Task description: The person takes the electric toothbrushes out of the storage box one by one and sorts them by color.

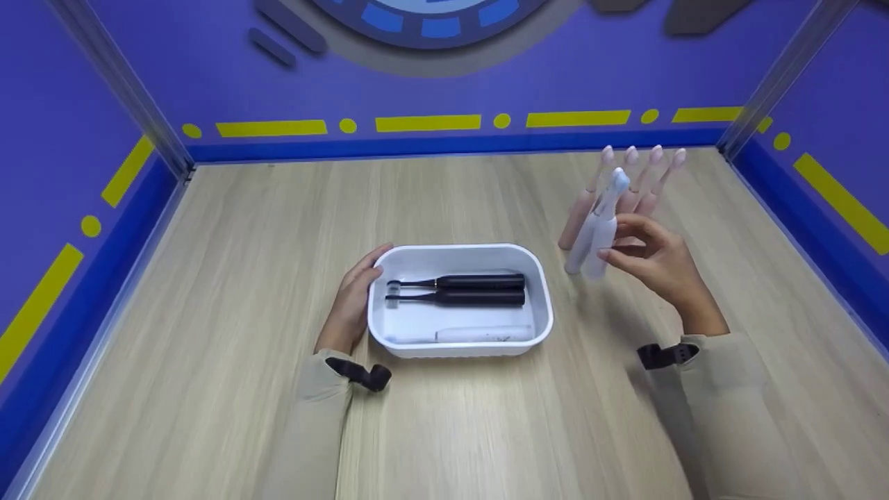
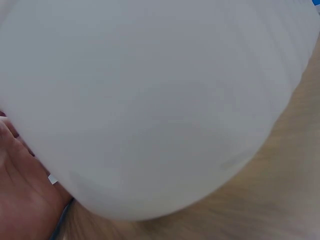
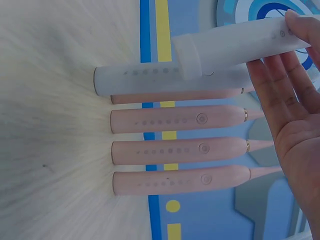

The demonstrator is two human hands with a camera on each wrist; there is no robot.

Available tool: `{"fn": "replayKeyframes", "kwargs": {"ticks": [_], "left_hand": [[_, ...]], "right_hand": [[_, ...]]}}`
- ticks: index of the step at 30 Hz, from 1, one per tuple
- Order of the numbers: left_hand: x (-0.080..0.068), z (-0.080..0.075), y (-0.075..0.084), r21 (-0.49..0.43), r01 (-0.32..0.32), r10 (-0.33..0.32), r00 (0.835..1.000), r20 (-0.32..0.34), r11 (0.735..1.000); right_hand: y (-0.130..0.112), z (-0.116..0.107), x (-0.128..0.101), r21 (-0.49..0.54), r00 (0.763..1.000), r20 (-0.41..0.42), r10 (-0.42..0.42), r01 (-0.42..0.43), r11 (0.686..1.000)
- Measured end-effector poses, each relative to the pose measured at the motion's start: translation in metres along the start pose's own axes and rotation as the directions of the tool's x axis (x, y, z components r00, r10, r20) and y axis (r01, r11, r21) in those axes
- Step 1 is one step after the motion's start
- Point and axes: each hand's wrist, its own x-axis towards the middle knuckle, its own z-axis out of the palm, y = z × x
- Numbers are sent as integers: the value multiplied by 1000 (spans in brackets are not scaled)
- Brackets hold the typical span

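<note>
My right hand pinches a white electric toothbrush by its handle, thumb on one side and fingers on the other. Its base is raised off the table in the right wrist view. Just beside it stands a second white electric toothbrush, upright. Several pink electric toothbrushes stand upright in a group behind these. My left hand holds the left side of a white plastic basin, thumb at the rim. Two black electric toothbrushes and one white toothbrush lie in the basin.
A light wood-grain tabletop carries everything. Purple-blue printed panels with yellow dashes wall in the back and both sides. Metal corner posts stand at the rear corners.
</note>
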Motion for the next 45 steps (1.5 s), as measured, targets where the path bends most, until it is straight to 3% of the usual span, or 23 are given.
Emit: {"fn": "replayKeyframes", "kwargs": {"ticks": [9, 19, 32, 40, 45], "left_hand": [[-1, -1, -1, 6, -3, 3, 1000, 5, 1000], [0, 0, 0, -22, 1, -1, 1000, 5, 1000], [0, 0, -1, -24, 2, -2, 1000, -6, 1000], [1, 0, -1, -23, 8, -8, 1000, 0, 1000], [0, 0, 0, -11, 6, -6, 1000, -5, 1000]], "right_hand": [[15, -5, -2, 63, 995, -95, 34, -28, 998], [29, -8, -3, 98, 988, -138, 69, -56, 994], [44, -8, -3, 40, 983, -127, 132, -128, 991], [51, -4, -1, 32, 984, -115, 133, -130, 991], [40, 1, 0, 51, 988, -116, 106, -100, 994]]}}
